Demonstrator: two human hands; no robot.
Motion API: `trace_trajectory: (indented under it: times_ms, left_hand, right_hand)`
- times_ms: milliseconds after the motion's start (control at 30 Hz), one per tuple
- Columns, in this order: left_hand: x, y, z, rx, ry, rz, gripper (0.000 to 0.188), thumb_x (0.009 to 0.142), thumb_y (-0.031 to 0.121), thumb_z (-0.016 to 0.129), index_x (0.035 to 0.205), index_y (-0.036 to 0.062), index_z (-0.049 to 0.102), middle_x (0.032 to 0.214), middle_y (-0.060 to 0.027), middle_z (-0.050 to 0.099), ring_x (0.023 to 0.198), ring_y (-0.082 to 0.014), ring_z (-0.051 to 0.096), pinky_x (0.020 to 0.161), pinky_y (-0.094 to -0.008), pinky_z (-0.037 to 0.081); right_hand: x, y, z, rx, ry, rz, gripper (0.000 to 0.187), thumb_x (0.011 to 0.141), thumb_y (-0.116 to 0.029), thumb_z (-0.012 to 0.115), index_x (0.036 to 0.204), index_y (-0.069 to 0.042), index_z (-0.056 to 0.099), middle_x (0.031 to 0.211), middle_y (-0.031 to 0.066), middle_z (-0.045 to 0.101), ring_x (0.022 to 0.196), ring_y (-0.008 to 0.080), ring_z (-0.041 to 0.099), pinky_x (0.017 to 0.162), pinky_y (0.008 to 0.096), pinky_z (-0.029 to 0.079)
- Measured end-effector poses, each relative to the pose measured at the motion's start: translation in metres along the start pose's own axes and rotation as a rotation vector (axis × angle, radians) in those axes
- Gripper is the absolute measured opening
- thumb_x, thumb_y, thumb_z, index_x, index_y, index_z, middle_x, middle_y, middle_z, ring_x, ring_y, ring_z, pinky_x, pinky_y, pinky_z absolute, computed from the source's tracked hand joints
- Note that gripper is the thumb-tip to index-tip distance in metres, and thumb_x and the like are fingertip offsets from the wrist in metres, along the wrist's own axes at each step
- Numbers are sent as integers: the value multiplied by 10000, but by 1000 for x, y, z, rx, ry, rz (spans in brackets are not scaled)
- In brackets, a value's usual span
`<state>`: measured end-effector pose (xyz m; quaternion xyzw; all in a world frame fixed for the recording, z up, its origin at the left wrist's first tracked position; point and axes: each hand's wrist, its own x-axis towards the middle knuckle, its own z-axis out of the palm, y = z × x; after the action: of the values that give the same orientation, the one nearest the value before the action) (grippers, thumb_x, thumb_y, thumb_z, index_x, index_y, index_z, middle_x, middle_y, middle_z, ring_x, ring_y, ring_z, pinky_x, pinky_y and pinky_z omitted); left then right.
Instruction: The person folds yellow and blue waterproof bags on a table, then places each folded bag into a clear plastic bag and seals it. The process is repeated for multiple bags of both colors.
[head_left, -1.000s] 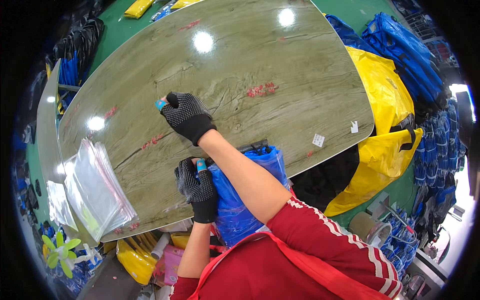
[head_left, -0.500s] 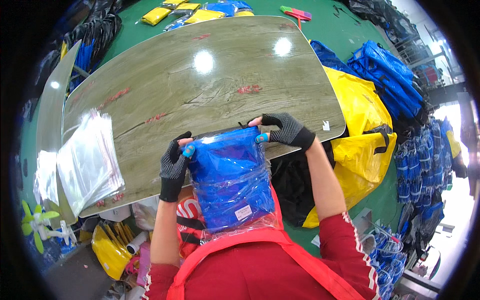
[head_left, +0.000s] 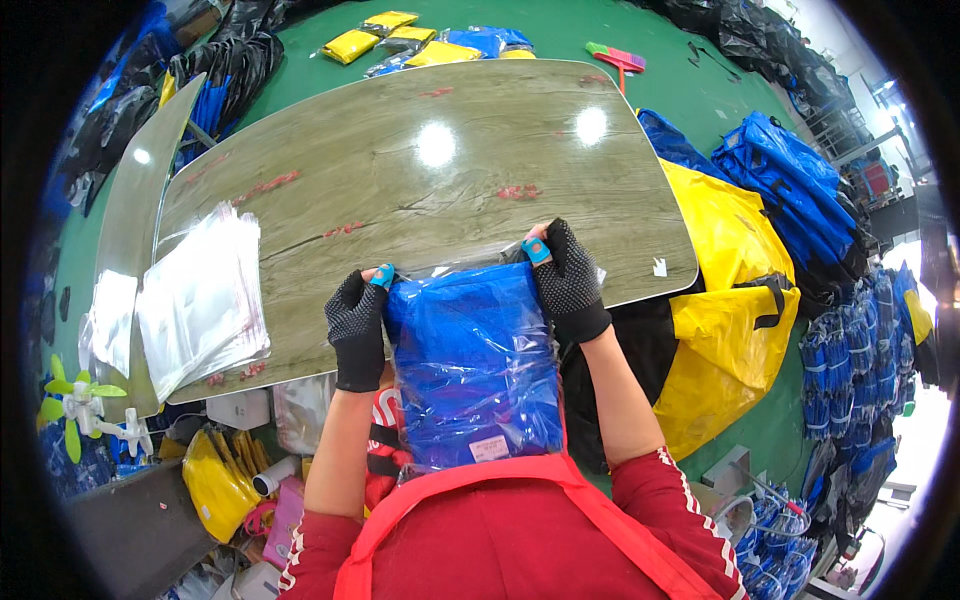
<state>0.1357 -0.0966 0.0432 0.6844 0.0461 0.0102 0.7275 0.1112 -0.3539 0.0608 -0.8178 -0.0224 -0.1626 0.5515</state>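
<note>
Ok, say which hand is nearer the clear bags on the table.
Left. The left hand is right of the clear bags; the right hand is farther right, across the blue package.

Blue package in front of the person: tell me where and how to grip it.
The blue package is probably best pinched at its two upper corners, one hand from each side: it is broad and flattish, and clear film reaches past the blue at the top, offering loose edge. The left hand and right hand are at those corners.
</note>
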Motion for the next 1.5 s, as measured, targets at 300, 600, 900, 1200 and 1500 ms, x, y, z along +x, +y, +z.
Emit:
trace_trajectory:
  times_ms: [300,600,900,1200,1500]
  left_hand:
    - [-12,36,-2,-61,4,89,151,888,150,687,922,3,700,812,-1,654,738,-57,549,668,-214,427]
    - [-2,40,3,23,-33,112,170,894,173,680,875,5,682,716,11,623,653,-51,518,600,-220,412]
    - [56,63,9,542,26,676,132,900,172,614,903,43,640,669,-89,629,628,-181,612,588,-313,457]
    - [7,209,40,670,-241,919,273,861,164,658,1105,61,591,876,-133,684,784,-261,691,716,-347,528]
    - [54,134,14,-264,-544,-109,442,954,369,553,1250,41,559,1151,-57,587,994,-134,549,886,-287,424]
  right_hand:
    - [20,-26,-19,117,-157,46,192,988,-237,535,966,-47,550,824,-8,521,782,77,458,705,236,412]
    - [25,-22,-25,78,-85,11,226,983,-265,548,1022,-44,580,794,-23,534,707,39,468,609,212,396]
    - [61,-12,-7,101,-240,258,385,961,-402,544,989,-27,627,839,-10,586,711,73,449,631,248,382]
    - [106,-86,-9,552,-527,-26,255,847,-183,716,1034,-44,612,946,5,630,937,95,579,838,271,483]
    - [100,-68,4,1065,-397,-259,363,870,-338,667,1058,-44,567,1033,92,585,1001,204,583,870,342,487]
